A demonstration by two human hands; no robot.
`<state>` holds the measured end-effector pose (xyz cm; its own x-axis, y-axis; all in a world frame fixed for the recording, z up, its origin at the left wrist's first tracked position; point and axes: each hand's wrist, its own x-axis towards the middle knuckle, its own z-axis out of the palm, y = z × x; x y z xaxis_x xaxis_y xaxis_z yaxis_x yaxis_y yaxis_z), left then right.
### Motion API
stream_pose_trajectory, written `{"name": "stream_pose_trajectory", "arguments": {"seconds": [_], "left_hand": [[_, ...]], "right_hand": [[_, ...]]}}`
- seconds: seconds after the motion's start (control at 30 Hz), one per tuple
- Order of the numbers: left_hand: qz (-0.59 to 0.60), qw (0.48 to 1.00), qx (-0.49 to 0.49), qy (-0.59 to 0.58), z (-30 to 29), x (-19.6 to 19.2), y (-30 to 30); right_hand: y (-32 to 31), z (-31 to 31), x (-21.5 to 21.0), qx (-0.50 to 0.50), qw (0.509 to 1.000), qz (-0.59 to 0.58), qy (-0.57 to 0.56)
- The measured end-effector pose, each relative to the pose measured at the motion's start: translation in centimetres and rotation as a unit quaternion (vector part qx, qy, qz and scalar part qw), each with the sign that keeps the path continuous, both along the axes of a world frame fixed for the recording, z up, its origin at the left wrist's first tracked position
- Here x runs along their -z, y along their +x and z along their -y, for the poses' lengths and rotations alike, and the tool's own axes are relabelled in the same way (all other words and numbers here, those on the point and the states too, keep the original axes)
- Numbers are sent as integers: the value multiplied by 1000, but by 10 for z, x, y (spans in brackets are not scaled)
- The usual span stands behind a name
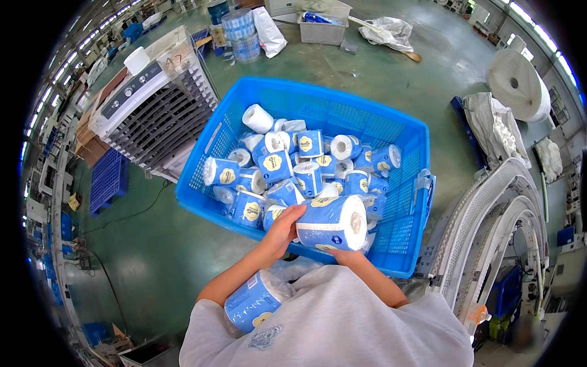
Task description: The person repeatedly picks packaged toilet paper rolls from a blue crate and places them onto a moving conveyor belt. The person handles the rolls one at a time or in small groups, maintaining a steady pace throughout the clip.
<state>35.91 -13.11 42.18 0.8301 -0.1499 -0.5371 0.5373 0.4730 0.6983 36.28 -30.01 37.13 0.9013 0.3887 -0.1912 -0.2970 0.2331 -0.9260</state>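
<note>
Close to my chest, over the near side of the blue basket (391,264), I hold a large toilet paper roll (323,221) in blue and white wrapping. My left hand (285,229) grips its left end, thumb on top. My right hand (343,255) is at its lower right side, with most of the fingers hidden beneath it. A second wrapped toilet paper roll (252,301) is tucked between my left arm and my body. Inside the basket lie several wrapped toilet paper rolls (275,164) in a loose pile, and one white roll (257,118) rests on top at the far left.
An air cooler (156,104) stands left of the basket, beside a blue pallet (109,182). Curved metal conveyor rails (489,226) rise at the right. Beyond the basket are rolls of blue printed film (239,33), a grey bin (322,32) and a broom (411,56). A cable (131,217) runs across the floor.
</note>
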Motion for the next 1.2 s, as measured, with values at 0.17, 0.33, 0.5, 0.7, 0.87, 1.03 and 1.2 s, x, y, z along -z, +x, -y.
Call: {"name": "stream_pose_trajectory", "arguments": {"seconds": [0.17, 0.33, 0.5, 0.7, 0.87, 1.03, 1.2], "left_hand": [[-4, 994, -46, -103, -8, 14, 3], [-9, 984, -119, -128, -19, 17, 0], [-34, 984, -154, -87, -30, 13, -28], [-46, 934, -329, -129, -48, 35, -95], [-45, 911, -339, -231, -42, 33, -125], [-61, 890, -225, -391, -25, 28, -123], [73, 930, -139, -331, -6, 25, -139]], "right_hand": [[52, 12, 93, -128, 860, -228, 438], [201, 72, 160, 84, 955, 69, -277], [310, 146, 203, 335, 627, 231, -664], [353, 181, 213, 212, 707, 123, -663], [361, 192, 201, 183, 761, 102, -614], [333, 167, 117, 102, 906, -9, -412], [172, 110, 21, -67, 998, 0, 0]]}}
